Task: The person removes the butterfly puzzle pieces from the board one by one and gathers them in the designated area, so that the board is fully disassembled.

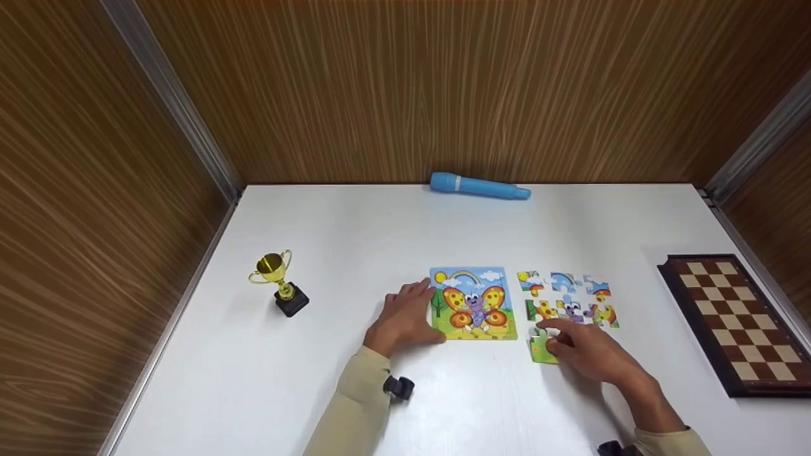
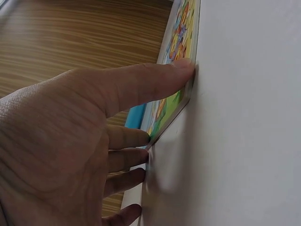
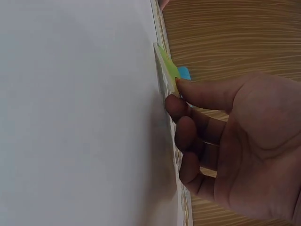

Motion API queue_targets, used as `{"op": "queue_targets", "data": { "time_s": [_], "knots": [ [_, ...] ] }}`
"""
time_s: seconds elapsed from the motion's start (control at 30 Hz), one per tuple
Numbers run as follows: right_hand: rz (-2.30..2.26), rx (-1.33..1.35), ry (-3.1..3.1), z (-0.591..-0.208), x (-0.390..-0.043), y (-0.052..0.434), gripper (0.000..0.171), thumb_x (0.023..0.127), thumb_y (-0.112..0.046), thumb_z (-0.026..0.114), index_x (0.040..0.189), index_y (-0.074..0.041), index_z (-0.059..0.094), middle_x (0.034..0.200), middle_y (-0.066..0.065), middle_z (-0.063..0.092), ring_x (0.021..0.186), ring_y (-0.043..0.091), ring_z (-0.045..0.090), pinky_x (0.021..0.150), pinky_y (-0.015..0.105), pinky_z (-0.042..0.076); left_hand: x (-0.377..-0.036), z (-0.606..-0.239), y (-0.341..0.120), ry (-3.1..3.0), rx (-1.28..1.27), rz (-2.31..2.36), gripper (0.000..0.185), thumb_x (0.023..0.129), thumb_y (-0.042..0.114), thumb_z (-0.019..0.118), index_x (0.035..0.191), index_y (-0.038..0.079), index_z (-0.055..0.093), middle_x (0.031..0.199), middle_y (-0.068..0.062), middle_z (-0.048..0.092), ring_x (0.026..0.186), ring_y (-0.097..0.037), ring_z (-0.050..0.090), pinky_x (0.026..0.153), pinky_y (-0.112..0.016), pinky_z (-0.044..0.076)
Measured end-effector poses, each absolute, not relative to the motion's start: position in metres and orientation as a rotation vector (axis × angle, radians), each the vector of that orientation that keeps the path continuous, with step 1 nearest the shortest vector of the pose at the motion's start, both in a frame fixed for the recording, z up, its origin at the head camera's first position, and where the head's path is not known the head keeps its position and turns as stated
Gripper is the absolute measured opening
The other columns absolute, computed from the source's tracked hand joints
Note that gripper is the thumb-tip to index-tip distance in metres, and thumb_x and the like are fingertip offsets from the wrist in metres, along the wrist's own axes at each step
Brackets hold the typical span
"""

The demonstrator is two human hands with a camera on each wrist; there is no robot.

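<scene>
A butterfly picture puzzle board [image 1: 475,310] lies flat on the white table. My left hand [image 1: 405,316] rests at its left side, fingertips at the edge and the thumb [image 2: 160,80] touching a lower corner. To the right, my right hand [image 1: 589,348] pinches a green puzzle piece [image 1: 542,349] between thumb and index finger; in the right wrist view the piece [image 3: 168,66] is tilted, one edge at the table. Just beyond that hand, several loose puzzle pieces [image 1: 562,282] lie in two rows, the nearer row partly covered by the fingers.
A gold trophy cup [image 1: 272,269] on a black base stands at the left. Along the back wall lies a blue microphone-shaped object [image 1: 485,187]. A chessboard [image 1: 738,320] with a dark frame lies at the right edge. Wood-patterned panels [image 1: 393,88] close off the back and sides.
</scene>
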State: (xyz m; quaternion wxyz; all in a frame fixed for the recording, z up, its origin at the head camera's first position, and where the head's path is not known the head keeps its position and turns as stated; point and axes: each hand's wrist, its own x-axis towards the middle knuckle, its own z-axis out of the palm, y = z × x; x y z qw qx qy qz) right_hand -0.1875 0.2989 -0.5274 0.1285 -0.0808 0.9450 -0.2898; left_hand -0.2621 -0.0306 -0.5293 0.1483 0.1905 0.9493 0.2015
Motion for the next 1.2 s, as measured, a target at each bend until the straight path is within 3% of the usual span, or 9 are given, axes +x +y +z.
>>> {"op": "queue_targets", "data": {
  "time_s": [0.23, 0.53, 0.87, 1.2],
  "knots": [
    [-0.753, -0.168, 2.765, -0.525, -0.190, 0.299, 0.040, 0.094, -0.019, 0.061, 0.134, -0.021, 0.058, 0.085, -0.001, 0.060, 0.076, 0.015, 0.052, 0.068, 0.030, 0.038, -0.263, -0.528, -0.029, 2.733, 0.555, 0.562, 0.096, 0.071, 0.043, 0.078, 0.151, 0.015, 0.034, 0.161, -0.004, 0.025, 0.146, -0.025, 0.027, 0.113, -0.048, 0.027],
    [-0.785, -0.224, 2.799, -0.521, -0.201, 0.285, 0.041, 0.094, -0.018, 0.059, 0.136, -0.019, 0.056, 0.084, 0.002, 0.059, 0.069, 0.015, 0.051, 0.058, 0.028, 0.039, -0.264, -0.528, -0.028, 2.752, 0.574, 0.494, 0.096, 0.070, 0.048, 0.076, 0.151, 0.017, 0.035, 0.161, -0.002, 0.026, 0.144, -0.024, 0.029, 0.109, -0.048, 0.031],
    [-0.742, -0.368, 2.888, -0.525, -0.214, 0.247, 0.039, 0.091, -0.017, 0.064, 0.130, -0.017, 0.062, 0.100, 0.003, 0.061, 0.086, 0.017, 0.056, 0.071, 0.033, 0.046, -0.264, -0.528, -0.031, 2.737, 0.550, 0.552, 0.097, 0.069, 0.046, 0.077, 0.151, 0.018, 0.035, 0.161, -0.002, 0.026, 0.145, -0.024, 0.028, 0.111, -0.047, 0.029],
    [-0.761, -0.465, 2.897, -0.531, -0.225, 0.210, 0.039, 0.090, -0.021, 0.066, 0.129, -0.014, 0.063, 0.108, 0.006, 0.058, 0.090, 0.018, 0.054, 0.076, 0.037, 0.047, -0.263, -0.529, -0.030, 2.728, 0.552, 0.549, 0.097, 0.070, 0.047, 0.078, 0.151, 0.017, 0.034, 0.161, -0.002, 0.025, 0.145, -0.024, 0.027, 0.112, -0.048, 0.028]
  ]
}}
